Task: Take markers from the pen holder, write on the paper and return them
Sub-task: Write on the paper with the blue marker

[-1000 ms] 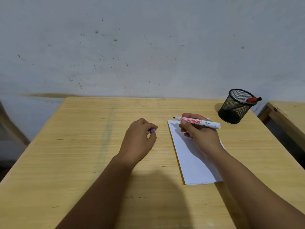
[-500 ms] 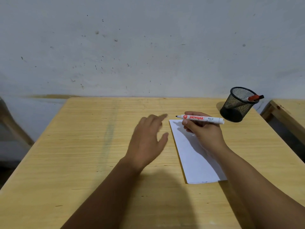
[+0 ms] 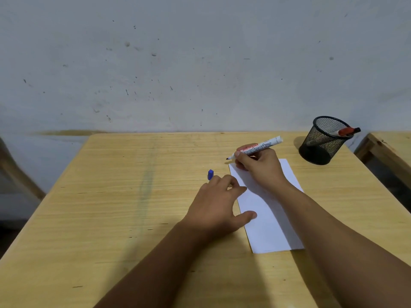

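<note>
The wooden table [image 3: 111, 207] fills most of my view, with the white paper [image 3: 271, 223] lying on its right half and the black mesh pen holder [image 3: 320, 143] well beyond it near the far right corner, a red-capped marker [image 3: 345, 131] leaning out over its rim. My left hand [image 3: 220, 207] rests palm down with fingers loosely spread, thumb on the paper's left edge, while my right hand [image 3: 260, 167] pinches the uncapped white marker [image 3: 255, 148] over the sheet's far end, its tip just off the top-left corner. The small blue cap [image 3: 210, 174] lies on the table just beyond my left fingertips.
</note>
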